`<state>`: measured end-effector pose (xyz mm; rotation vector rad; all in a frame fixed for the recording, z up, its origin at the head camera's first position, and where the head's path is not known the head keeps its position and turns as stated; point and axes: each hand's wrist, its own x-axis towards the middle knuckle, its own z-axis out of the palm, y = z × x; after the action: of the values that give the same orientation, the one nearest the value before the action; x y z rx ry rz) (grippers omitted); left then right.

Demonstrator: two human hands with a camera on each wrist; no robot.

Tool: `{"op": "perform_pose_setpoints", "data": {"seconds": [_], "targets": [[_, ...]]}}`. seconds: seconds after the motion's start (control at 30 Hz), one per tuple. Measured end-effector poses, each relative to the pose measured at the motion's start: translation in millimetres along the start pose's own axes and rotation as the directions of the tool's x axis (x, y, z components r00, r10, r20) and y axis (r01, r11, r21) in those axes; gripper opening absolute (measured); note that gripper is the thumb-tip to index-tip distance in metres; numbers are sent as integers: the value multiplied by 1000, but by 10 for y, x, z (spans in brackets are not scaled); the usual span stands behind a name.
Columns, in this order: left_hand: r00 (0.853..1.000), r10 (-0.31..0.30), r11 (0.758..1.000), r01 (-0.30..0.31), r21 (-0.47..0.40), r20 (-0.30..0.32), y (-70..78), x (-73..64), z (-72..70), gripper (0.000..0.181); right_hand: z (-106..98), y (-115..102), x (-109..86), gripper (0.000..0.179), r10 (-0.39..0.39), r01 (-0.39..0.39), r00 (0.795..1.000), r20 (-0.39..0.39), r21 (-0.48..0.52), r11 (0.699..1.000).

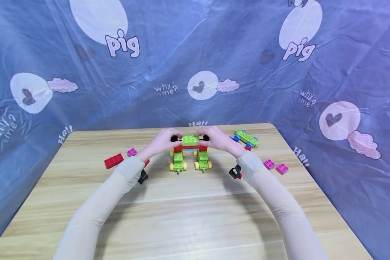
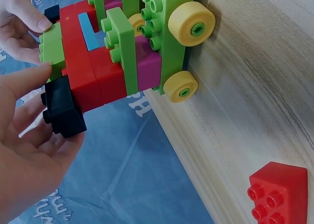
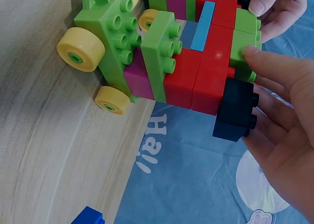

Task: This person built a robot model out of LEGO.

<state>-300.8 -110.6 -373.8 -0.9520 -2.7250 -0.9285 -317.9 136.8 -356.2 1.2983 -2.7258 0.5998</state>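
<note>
One bench (image 1: 188, 220), pale top with streaked wood grain, set against one blue cloth (image 1: 247, 83), creased, printed with "pig", "why me?", "Ha!!", white rounds and pink clouds.

One block model (image 1: 190, 147), smooth plastic, standing upright near the bench's far edge. Parts: two green wheeled bases below, with round yellow wheels; purple blocks and studded green blocks above them; red blocks bridging the pair, with a light-blue piece between; green blocks on top; a black block (image 2: 65, 106) at the left end, another black block (image 3: 236, 108) at the right.

Two hands, bare, in pale long sleeves. Left hand (image 1: 164, 140): thumb and fingers curled about the model's left end, gripping it. Right hand (image 1: 216, 138): the same grip on the right end.

Loose, left side: one red block (image 1: 114, 161), oblong, studded; one pink block (image 1: 131, 152); one black piece (image 1: 143, 177) beside the sleeve.

Loose, right side: one green wheeled base (image 1: 246, 138) with blue wheels; two square pink blocks (image 1: 268, 164), near each other but apart; one black piece with a pale mark (image 1: 235, 171), detail too small to tell.
</note>
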Motion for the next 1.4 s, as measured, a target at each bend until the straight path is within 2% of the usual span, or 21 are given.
{"op": "perform_pose_setpoints", "data": {"seconds": [0.23, 0.5, 0.83, 1.1, 1.3, 1.4], "targets": [[1000, -14, 1000, 13, -15, -17, 1, -27, 21, 36, -4, 14, -75, 34, 16, -14, 999, -33, 50, 999], [996, -75, 995, 71, -76, -47, -22, -61, 2, 43, 1, 92, -192, 37, 62, -54, 995, -77, 93, 994], [990, -123, 987, 115, -109, -73, -36, -182, -126, 46, -7, 139, -323, 45, 166, -145, 981, -104, 189, 971], [984, -161, 979, 148, -137, -82, -157, -387, -208, 47, 40, 155, -373, 44, 231, -190, 965, -127, 269, 944], [982, -168, 981, 157, -116, -92, -245, -599, -255, 45, 93, 210, -386, 42, 248, -196, 958, -140, 309, 931], [981, -174, 981, 165, -99, -86, -287, -721, -293, 44, 113, 235, -393, 41, 278, -216, 950, -143, 344, 914]]}}
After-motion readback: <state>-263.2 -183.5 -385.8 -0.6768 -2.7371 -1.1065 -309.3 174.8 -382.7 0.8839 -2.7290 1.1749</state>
